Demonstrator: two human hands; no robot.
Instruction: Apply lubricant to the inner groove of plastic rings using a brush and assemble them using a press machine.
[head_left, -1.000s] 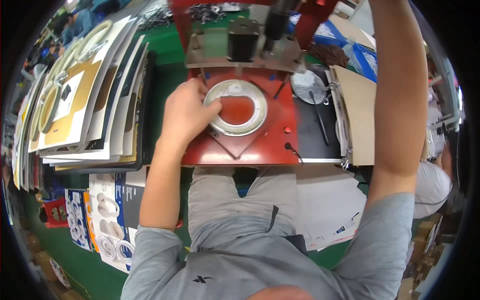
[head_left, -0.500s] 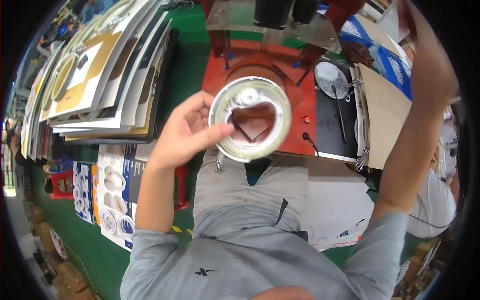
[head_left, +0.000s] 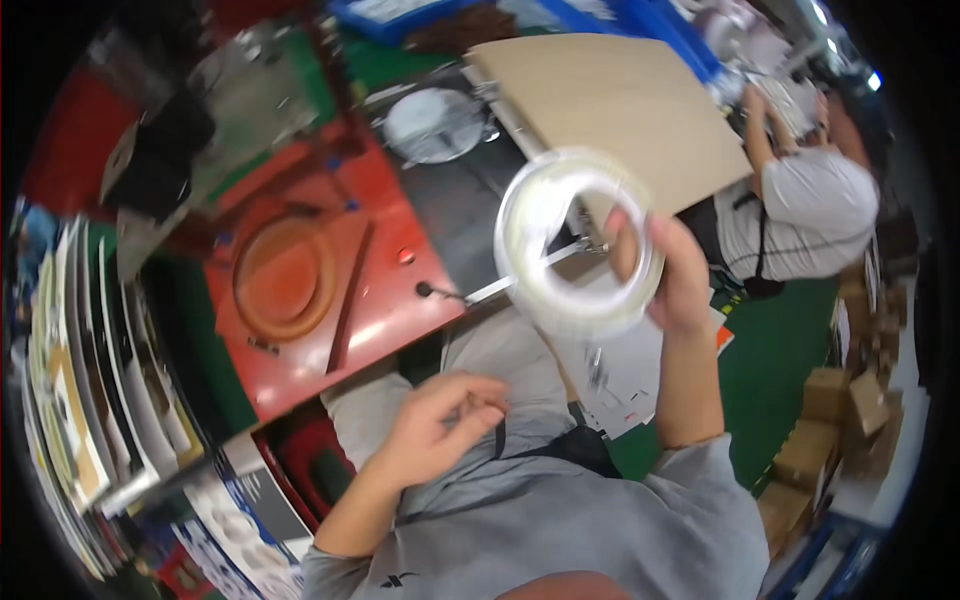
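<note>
My right hand (head_left: 677,275) grips the right side of a round, hollow white ring-shaped part (head_left: 525,225), with its thumb and fingers at the rim. The ring is pale, shiny and blurred by motion. Through its hole show metal clips and the edge of a board. My left hand (head_left: 440,428) hovers over my lap, its fingers loosely curled and the thumb a little apart from them. Nothing visible is between them.
A red machine base (head_left: 375,290) with a round orange-red seat (head_left: 283,278) stands at the left. Beside it, a white-smeared round dish (head_left: 433,124) sits on a black surface. A brown board (head_left: 620,110) lies farther right. A person (head_left: 815,205) sits at the right; stacked panels (head_left: 95,370) stand far left.
The view has turned right. The ring, earlier in my left hand, appears to be in my right hand now. My left hand has dropped toward my lap; my right arm has come down.
</note>
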